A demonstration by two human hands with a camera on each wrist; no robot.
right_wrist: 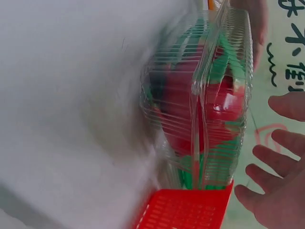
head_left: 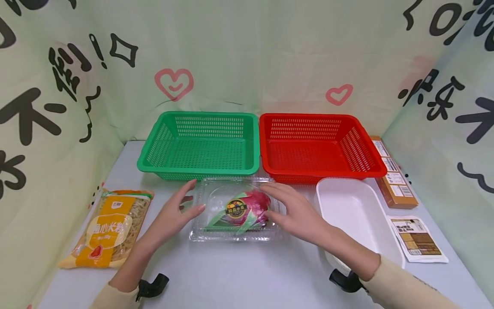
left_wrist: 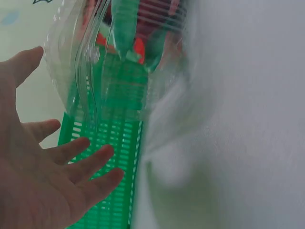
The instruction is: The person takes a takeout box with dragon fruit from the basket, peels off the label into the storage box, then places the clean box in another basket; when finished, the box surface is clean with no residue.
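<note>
The fingers [left_wrist: 97, 155] of the left hand [head_left: 173, 216] are spread wide and hold nothing; the hand is just beside the left end of a clear plastic box [head_left: 214, 199]. The right hand [head_left: 297, 210] also has its fingers parted and grips nothing, its fingertips at the box's right end; whether either hand touches the plastic, I cannot tell. The lidded box lies flat on the white surface [head_left: 231, 279] between the two hands. Inside is a dragon fruit [head_left: 256, 201], pink-red with green tips, with a round black-and-gold label [head_left: 236, 208] on it.

Just behind the box stand a green basket [head_left: 210, 148] and, right beside it, a red basket [head_left: 308, 156]. To the right, a white tray [head_left: 355, 210] lies partly under the right forearm. Beyond it are a brown carton [head_left: 401, 193] with white labels and a flat white-and-brown packet [head_left: 418, 240]. Left of the left hand lies a bag of noodles [head_left: 109, 229] with an orange front. Pale cloth [head_left: 231, 47] with hearts and black writing hangs around the surface.
</note>
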